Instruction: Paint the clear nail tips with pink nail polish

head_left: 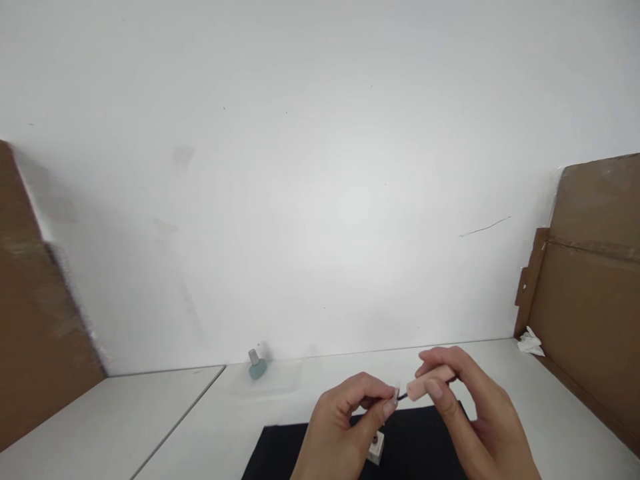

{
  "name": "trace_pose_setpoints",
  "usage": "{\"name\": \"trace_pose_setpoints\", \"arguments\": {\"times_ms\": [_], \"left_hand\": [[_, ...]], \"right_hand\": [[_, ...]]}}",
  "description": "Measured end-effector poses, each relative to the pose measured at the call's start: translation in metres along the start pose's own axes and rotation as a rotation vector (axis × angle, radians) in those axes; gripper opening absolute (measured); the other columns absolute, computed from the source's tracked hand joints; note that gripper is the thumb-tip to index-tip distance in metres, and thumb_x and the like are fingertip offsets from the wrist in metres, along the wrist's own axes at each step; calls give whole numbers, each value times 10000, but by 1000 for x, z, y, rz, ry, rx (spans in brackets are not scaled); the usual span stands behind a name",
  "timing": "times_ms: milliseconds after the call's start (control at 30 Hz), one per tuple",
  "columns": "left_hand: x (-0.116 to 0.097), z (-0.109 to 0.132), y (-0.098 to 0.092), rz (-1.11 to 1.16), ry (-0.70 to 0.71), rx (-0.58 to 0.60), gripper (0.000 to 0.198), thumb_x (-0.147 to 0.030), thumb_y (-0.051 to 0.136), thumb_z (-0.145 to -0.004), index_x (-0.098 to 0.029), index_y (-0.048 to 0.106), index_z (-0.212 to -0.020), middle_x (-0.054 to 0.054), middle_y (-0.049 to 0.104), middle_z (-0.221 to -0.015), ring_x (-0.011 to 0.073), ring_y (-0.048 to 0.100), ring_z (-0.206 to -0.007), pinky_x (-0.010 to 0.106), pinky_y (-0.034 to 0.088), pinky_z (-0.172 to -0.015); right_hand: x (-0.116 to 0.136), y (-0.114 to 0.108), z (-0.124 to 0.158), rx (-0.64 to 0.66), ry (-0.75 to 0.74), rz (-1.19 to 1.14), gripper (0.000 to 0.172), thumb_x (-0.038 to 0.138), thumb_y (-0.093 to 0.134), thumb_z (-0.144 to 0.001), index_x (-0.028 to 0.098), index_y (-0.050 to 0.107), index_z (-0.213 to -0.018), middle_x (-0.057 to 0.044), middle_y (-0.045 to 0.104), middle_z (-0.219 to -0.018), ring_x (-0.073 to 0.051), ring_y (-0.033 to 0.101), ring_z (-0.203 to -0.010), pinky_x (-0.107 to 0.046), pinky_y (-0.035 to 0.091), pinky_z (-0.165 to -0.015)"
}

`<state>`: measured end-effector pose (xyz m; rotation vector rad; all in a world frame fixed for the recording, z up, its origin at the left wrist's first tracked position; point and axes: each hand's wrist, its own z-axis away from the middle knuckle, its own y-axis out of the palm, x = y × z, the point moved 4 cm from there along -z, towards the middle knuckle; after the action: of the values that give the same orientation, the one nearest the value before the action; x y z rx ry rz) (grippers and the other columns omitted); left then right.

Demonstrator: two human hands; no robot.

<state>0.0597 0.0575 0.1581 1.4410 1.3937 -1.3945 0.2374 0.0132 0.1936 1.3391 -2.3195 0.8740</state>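
Observation:
My right hand (470, 417) pinches a pale pink nail polish cap (429, 383) whose thin dark brush stem points left. My left hand (345, 423) is closed, thumb and forefinger pinched on a small clear artificial nail (396, 393) held right at the brush tip. Below the hands an open small polish bottle (376, 448) stands on a black mat (280, 453) at the table's near edge. Both hands hover above the mat, almost touching each other.
A teal polish bottle (257, 366) with a grey cap stands by the white wall at the back of the white table (525, 400). Brown cardboard panels (590, 300) flank both sides. A crumpled white tissue (530, 343) lies at the right panel's foot.

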Motion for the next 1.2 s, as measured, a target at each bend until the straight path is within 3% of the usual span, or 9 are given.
{"name": "trace_pose_setpoints", "arguments": {"times_ms": [100,333,433,533,633,800,867,1033,1200], "left_hand": [[0,1,2,37,-25,14,119,-330,739,-811,-231,790,-770,-1,704,-755,196,608,-767,266,472,-736],[1,2,2,124,-76,8,154,-362,777,-783,-223,785,-719,-4,674,-692,186,581,-711,262,465,-685],[3,0,2,169,-104,43,144,-358,798,-777,-218,794,-743,-2,685,-678,181,591,-698,254,474,-668],[4,-1,4,201,-106,49,122,-334,808,-766,-213,799,-752,-9,693,-671,170,591,-692,249,475,-683],[2,1,7,190,-90,28,132,-339,796,-773,-213,789,-735,-15,681,-662,163,577,-671,243,461,-652],[0,3,3,88,6,-43,137,-330,754,-801,-230,769,-709,-14,670,-697,174,593,-691,247,489,-652],[-2,2,2,29,45,-35,111,-292,738,-814,-238,769,-722,-7,697,-724,183,626,-719,250,508,-683],[-5,1,3,-66,128,-4,147,-252,690,-868,-255,788,-758,7,747,-787,191,678,-756,243,527,-684],[-4,2,4,-139,186,25,172,-213,689,-885,-269,800,-767,-3,771,-814,173,696,-766,228,531,-737]], "right_hand": [[-1,2,0,11,-37,-33,121,341,539,-1054,331,620,-1143,44,745,-824,-165,711,-775,-250,592,-733],[-8,-3,2,-115,155,21,185,446,547,-1041,315,658,-1108,6,762,-848,-196,727,-851,-184,466,-372],[-3,-5,1,-84,79,20,140,403,560,-1042,315,656,-1094,29,766,-833,-180,740,-853,-208,593,-607],[0,-3,-1,-17,-6,-27,124,370,561,-1045,308,653,-1100,37,762,-810,-164,734,-785,-248,604,-782],[-6,-2,-2,-19,46,-21,154,384,564,-1039,280,667,-1089,6,767,-815,-178,724,-756,-257,611,-716],[-12,-8,-1,-122,211,46,232,455,556,-1028,261,669,-1087,-39,776,-864,-213,736,-847,-212,479,-393],[-10,-10,0,-138,245,3,229,468,559,-1025,270,664,-1069,-31,773,-861,-216,737,-896,-206,489,-415],[0,-6,-2,47,137,-118,179,438,562,-1030,299,674,-1050,17,745,-768,-168,706,-737,-217,576,-636],[-12,-5,-3,63,264,-86,217,463,570,-1021,288,678,-1092,-2,764,-815,-172,698,-769,-187,486,-461]]}}
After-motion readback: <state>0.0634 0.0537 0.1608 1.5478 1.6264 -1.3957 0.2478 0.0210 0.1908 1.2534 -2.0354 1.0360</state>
